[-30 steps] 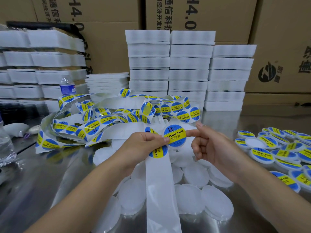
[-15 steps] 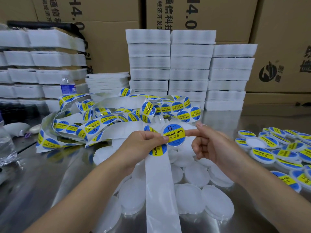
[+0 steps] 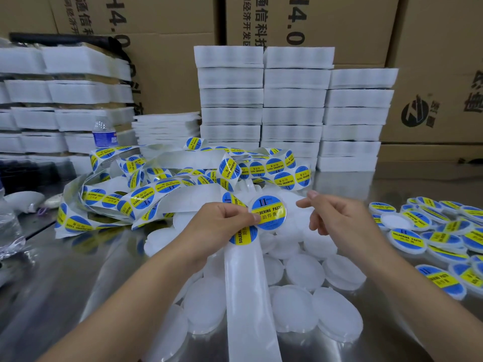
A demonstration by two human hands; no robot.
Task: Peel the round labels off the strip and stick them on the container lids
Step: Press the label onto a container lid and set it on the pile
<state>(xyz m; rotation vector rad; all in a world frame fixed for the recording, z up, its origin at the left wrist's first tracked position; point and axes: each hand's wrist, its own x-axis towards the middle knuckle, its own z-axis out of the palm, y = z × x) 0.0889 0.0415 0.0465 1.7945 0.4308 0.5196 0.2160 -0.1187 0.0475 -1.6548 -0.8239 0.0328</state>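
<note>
Light: bright, even, cool white, from overhead; shadows soft-edged and faint.

Steel tabletop (image 3: 52, 296): broad hazy reflections, with smeared blue and yellow mirror images beneath the strip (image 3: 248, 296); pale glare band at the rear right.

Strip: glossy sheen along its bare length.

Labelled lid (image 3: 269, 214): thin highlight round the rim; print sharp and legible.

White stacks (image 3: 292, 100): near overexposed, surface detail washed out.

Cardboard boxes (image 3: 170, 48): vertical edges bow and lean outward, a wide-angle distortion.

Forearms: stretched towards the lower corners.

Plastic bottle (image 3: 7, 226): soft and smeared at the left edge.
</note>
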